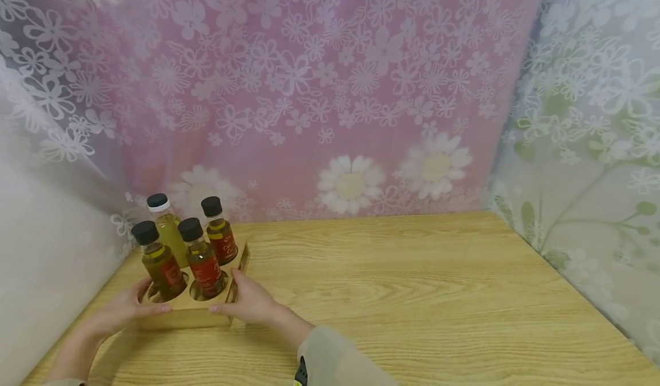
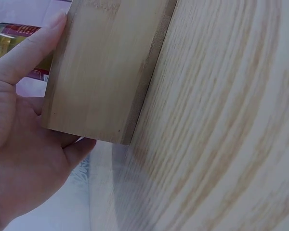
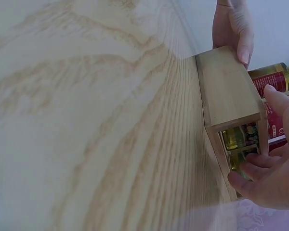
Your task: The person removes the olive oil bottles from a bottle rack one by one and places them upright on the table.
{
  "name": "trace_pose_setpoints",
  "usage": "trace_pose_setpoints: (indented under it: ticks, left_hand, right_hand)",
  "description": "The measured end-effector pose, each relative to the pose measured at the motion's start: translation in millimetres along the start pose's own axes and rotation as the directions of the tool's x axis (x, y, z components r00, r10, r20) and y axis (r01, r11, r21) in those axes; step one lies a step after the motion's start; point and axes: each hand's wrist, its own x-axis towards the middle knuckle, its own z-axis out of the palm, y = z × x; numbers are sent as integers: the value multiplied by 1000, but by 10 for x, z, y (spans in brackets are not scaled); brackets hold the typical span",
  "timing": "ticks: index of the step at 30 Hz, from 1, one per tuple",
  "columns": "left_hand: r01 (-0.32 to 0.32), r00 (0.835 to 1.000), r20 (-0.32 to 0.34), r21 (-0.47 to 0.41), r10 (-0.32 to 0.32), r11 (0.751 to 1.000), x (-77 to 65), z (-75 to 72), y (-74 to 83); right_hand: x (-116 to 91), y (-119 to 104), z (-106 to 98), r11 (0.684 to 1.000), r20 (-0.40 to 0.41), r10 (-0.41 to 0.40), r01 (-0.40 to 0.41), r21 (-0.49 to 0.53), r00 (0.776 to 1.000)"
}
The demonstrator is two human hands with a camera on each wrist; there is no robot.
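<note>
A wooden bottle rack (image 1: 180, 319) with round holes stands on the table at the left, between both hands. Its holes hold several upright bottles: a near left one (image 1: 169, 274), a near right one (image 1: 206, 268) and a far right one (image 1: 223, 240) have dark caps and red labels. Behind them is a bottle of pale yellow liquid (image 1: 172, 237) with a black-and-white cap. My left hand (image 1: 121, 311) grips the rack's left end, thumb along the top front edge. At the open right end, my right hand (image 3: 274, 178) holds on, its thumb over the top edge and its fingers at the side.
The wood-grain table (image 1: 412, 294) stretches far to the right. A pink flowered curtain (image 1: 330, 88) hangs along its back edge, close behind the bottles. Pale patterned sheets border the left side (image 1: 46, 231) and the right side (image 1: 593, 162).
</note>
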Motion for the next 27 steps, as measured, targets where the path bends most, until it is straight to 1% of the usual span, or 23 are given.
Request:
trace_pose_setpoints:
  ticks: [5, 10, 17, 22, 27]
  left_hand:
    - [14, 1000, -5, -1, -14, 1000, -7, -2, 7]
    - [30, 1000, -7, 0, -30, 1000, -10, -1, 1]
    - [36, 998, -44, 28, -35, 999, -16, 19, 6]
    - [18, 998, -59, 31, -16, 999, -9, 30, 11]
    - [15, 997, -80, 81, -9, 997, -15, 45, 22]
  right_hand:
    - [41, 8, 19, 1000, -9, 3, -4, -21, 1000]
    - [69, 1, 43, 999, -15, 23, -24, -43, 1000]
    - [64, -37, 51, 998, -41, 47, -48, -35, 998]
    - [40, -67, 48, 997, -63, 80, -81, -9, 995]
    - [31, -63, 30, 996, -61, 85, -84, 20, 995]
